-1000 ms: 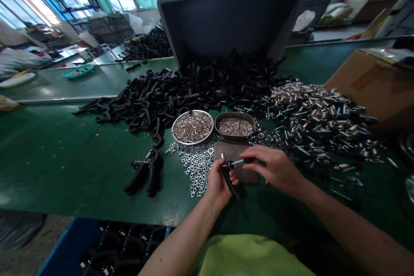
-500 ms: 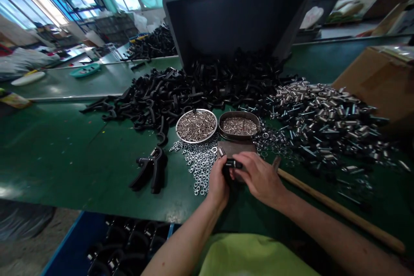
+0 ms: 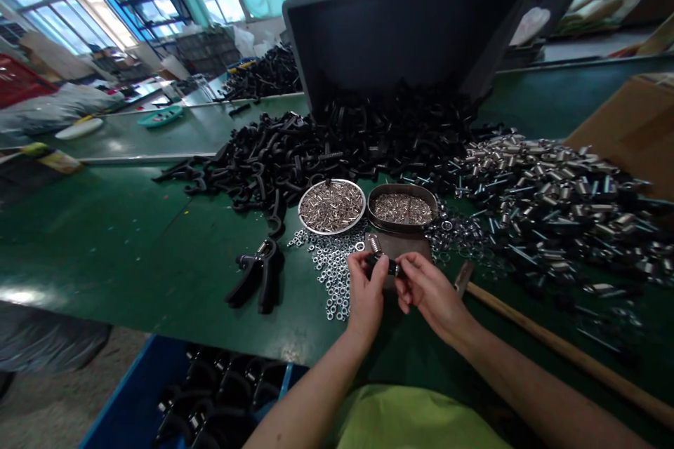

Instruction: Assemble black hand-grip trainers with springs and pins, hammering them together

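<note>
My left hand (image 3: 365,302) is closed around a black plastic clamp part (image 3: 390,266), with a silver spring (image 3: 375,244) standing up beside it. Thumb and fingertips of my right hand (image 3: 432,295) pinch the right end of the same part, where something small and shiny shows. Fingers hide much of it. Both hands are over a flat metal block (image 3: 421,244). Left of them, loose silver nuts (image 3: 333,270) are scattered on the green table. Further left lies a black spring clamp (image 3: 258,275) with its handles toward me.
Behind my hands sit a round dish (image 3: 300,215) of small metal pins and an oval tin (image 3: 403,227) of tiny metal pieces. A hammer (image 3: 552,344) lies at right. Black parts (image 3: 263,161) heap before a tipped grey bin (image 3: 405,35); springs and bolts (image 3: 552,189) pile right.
The view has shifted slightly, so the table's contents sit further right. My right hand's fingers have moved from over the clamp part to pinching its right end; the left keeps its hold.
</note>
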`<action>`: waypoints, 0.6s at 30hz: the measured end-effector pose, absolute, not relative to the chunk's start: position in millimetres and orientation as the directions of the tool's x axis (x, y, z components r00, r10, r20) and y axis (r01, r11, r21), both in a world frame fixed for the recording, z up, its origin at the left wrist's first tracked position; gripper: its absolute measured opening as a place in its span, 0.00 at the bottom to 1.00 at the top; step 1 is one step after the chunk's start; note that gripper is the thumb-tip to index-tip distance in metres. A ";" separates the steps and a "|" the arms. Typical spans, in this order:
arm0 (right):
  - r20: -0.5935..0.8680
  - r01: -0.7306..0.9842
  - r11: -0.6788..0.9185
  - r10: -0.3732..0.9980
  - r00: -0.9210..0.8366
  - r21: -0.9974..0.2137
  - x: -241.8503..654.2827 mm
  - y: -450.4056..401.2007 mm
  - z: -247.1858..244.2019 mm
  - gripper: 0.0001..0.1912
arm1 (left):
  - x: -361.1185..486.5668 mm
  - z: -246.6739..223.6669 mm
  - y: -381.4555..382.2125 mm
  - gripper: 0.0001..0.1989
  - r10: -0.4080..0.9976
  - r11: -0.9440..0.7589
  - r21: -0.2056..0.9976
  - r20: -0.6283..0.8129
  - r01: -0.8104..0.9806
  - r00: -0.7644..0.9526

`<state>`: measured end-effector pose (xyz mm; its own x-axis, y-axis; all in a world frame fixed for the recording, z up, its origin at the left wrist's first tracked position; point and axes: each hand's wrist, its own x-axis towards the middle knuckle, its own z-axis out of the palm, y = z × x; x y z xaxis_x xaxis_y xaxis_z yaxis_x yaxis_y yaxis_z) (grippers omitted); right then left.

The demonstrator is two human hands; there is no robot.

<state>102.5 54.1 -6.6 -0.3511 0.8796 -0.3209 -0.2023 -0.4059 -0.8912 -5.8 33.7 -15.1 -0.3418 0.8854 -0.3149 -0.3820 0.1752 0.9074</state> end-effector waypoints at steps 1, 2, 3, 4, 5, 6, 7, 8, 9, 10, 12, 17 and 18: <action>-0.368 -0.268 -0.464 0.866 -0.340 -0.845 99.7 54.0 -9.7 0.14 | -5.8 -16.2 32.2 0.20 0.877 0.128 0.946 -0.247 -0.297 -0.411; -0.406 -0.289 -0.503 0.851 -0.334 -0.815 98.6 54.9 -13.2 0.15 | -6.4 -17.9 31.1 0.23 0.870 0.080 0.978 -0.164 -0.195 -0.465; -0.437 -0.260 -0.532 0.831 -0.344 -0.806 99.2 57.2 -16.9 0.16 | -7.7 -20.2 30.5 0.26 0.866 0.056 0.993 -0.100 -0.105 -0.489; -0.457 -0.176 -0.544 0.809 -0.370 -0.820 101.3 61.3 -20.4 0.17 | -9.9 -22.9 30.6 0.29 0.873 0.075 0.996 -0.092 -0.055 -0.479; -0.461 -0.047 -0.521 0.790 -0.404 -0.852 104.3 67.5 -23.2 0.17 | -12.9 -26.0 31.3 0.30 0.883 0.105 0.994 -0.105 -0.025 -0.457; -0.441 0.100 -0.444 0.786 -0.434 -0.890 107.3 76.0 -25.0 0.17 | -16.4 -29.3 32.7 0.29 0.895 0.132 0.991 -0.121 -0.004 -0.429; -0.389 0.235 -0.313 0.804 -0.451 -0.920 109.4 86.6 -25.5 0.16 | -20.1 -32.6 34.4 0.28 0.908 0.148 0.989 -0.127 0.022 -0.399; -0.302 0.343 -0.147 0.837 -0.457 -0.928 109.5 99.0 -24.6 0.15 | -23.6 -35.7 36.3 0.27 0.923 0.149 0.987 -0.116 0.062 -0.366; -0.184 0.423 0.028 0.873 -0.451 -0.906 106.9 112.6 -22.5 0.12 | -26.5 -38.5 38.2 0.26 0.939 0.130 0.984 -0.083 0.122 -0.333; -0.047 0.489 0.200 0.894 -0.446 -0.849 101.2 126.9 -19.7 0.08 | -28.5 -40.7 39.9 0.25 0.954 0.098 0.975 -0.035 0.201 -0.297; 0.175 0.586 0.452 0.866 -0.468 -0.673 81.5 154.9 -14.2 0.06 | -29.7 -43.5 42.1 0.23 0.978 0.014 0.922 0.068 0.387 -0.198; 0.257 0.660 0.597 0.798 -0.544 -0.457 20.3 202.0 -18.9 0.06 | -24.5 -45.5 41.2 0.23 0.988 -0.116 0.727 0.156 0.676 0.002; 0.255 0.662 0.602 0.795 -0.551 -0.446 12.1 206.5 -22.8 0.06 | -23.8 -46.3 40.7 0.24 0.988 -0.118 0.706 0.154 0.698 0.011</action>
<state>12.1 206.5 -22.8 -0.5508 0.7949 0.2547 0.6623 0.6019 -0.4462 -23.8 40.7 -46.3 0.0112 0.9880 0.1544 0.6983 -0.1182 0.7060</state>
